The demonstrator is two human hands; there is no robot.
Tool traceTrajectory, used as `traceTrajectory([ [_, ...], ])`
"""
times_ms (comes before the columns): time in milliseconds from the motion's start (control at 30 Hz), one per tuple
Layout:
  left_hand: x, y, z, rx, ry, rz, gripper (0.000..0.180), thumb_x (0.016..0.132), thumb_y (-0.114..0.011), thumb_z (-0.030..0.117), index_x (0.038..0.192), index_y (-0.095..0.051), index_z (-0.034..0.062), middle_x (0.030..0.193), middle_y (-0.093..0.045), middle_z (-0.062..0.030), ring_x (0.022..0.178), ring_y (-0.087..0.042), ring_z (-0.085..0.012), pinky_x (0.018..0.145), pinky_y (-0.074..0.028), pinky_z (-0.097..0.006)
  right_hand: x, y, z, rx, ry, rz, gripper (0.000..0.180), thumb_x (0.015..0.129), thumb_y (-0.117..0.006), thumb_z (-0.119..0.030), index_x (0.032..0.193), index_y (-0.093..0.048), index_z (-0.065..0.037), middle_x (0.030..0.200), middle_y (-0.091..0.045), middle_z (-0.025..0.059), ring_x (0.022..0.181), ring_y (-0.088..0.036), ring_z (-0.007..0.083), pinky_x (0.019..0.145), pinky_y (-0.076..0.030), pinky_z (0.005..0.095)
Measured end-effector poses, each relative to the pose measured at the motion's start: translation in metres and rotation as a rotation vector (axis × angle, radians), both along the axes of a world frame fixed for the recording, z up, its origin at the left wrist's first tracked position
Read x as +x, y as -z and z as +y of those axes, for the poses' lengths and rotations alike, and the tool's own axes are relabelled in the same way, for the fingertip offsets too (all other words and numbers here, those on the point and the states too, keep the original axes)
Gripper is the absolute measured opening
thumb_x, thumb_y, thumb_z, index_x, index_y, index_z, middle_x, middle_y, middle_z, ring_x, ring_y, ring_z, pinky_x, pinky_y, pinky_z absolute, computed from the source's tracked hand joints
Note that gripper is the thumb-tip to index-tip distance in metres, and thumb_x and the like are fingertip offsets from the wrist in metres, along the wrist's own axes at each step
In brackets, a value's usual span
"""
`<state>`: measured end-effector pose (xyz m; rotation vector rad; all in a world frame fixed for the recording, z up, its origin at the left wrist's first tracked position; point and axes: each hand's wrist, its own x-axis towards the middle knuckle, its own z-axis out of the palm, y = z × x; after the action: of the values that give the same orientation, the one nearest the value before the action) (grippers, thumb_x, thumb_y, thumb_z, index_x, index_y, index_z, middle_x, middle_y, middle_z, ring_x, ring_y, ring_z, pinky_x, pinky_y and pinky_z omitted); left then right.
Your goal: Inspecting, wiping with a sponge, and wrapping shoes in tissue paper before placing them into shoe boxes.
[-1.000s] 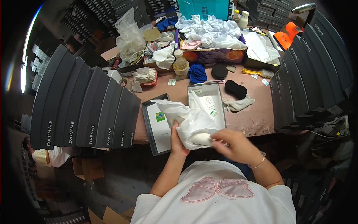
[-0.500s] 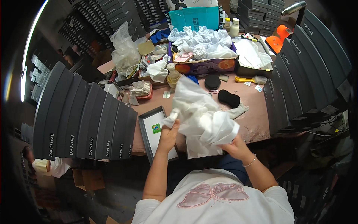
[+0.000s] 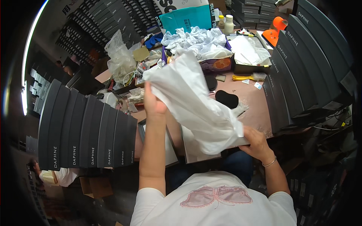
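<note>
Since half a second ago the left hand (image 3: 154,102) has climbed higher and farther out over the table (image 3: 253,98), drawing the white sheet (image 3: 196,101) into a long slant; a second ago that sheet was still bunched low over the open box (image 3: 188,145).

Now the sheet hangs stretched between both hands, above the box. Its top corner is pinched in the left hand, fingers closed together on the edge, thumb side hidden behind the paper. Its lower end is gathered in the right hand (image 3: 256,139), whose fingers curl shut around the bunched paper just right of the box; a thin bracelet (image 3: 270,162) sits on that wrist.

The box lies at the table's near edge, directly under the sheet, mostly covered by it and by the left forearm. A grey lid (image 3: 169,150) lies flat just left of the box, partly under that arm.

Beyond the box, a black oval pad (image 3: 227,99) rests on the table, and farther back a heap of crumpled white paper (image 3: 196,39) sits before a teal bag (image 3: 186,19). A yellow-handled brush (image 3: 247,77) lies right of the pad. Left of the box stands a row of black boxes (image 3: 86,135) on end; another row (image 3: 301,71) leans on the right. A clear plastic bag (image 3: 120,56) rises far left of the heap.
</note>
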<state>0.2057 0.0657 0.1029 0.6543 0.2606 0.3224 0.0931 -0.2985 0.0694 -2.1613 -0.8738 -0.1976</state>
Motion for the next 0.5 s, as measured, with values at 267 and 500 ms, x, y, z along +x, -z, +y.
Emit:
traceTrajectory([
  [267, -0.02, 0.06, -0.015, 1.376, 0.138, -0.073, 0.046, 0.1, -0.037, 0.04, 0.096, -0.061, 0.0006, 0.095, -0.061, -0.0145, 0.084, -0.06, -0.0302, 0.077, -0.048, -0.042, -0.012, 0.007, -0.042, 0.076, 0.451, 0.002, 0.054, 0.064, -0.073, 0.0, 0.113, -0.051, -0.003, 0.107, -0.06, 0.019, 0.093, -0.061, 0.0383, 0.08, -0.05, 0.04],
  [500, -0.04, 0.125, -0.064, 1.628, 0.553, 0.014, 0.056, 0.096, -0.041, 0.046, 0.098, -0.063, -0.0059, 0.103, -0.063, -0.0256, 0.096, -0.061, -0.0348, 0.085, -0.047, -0.041, -0.017, -0.026, -0.035, -0.01, 0.094, -0.363, 0.058, 0.056, -0.078, -0.004, 0.108, -0.055, -0.009, 0.114, -0.058, 0.011, 0.096, -0.062, 0.03, 0.078, -0.052, 0.0373],
])
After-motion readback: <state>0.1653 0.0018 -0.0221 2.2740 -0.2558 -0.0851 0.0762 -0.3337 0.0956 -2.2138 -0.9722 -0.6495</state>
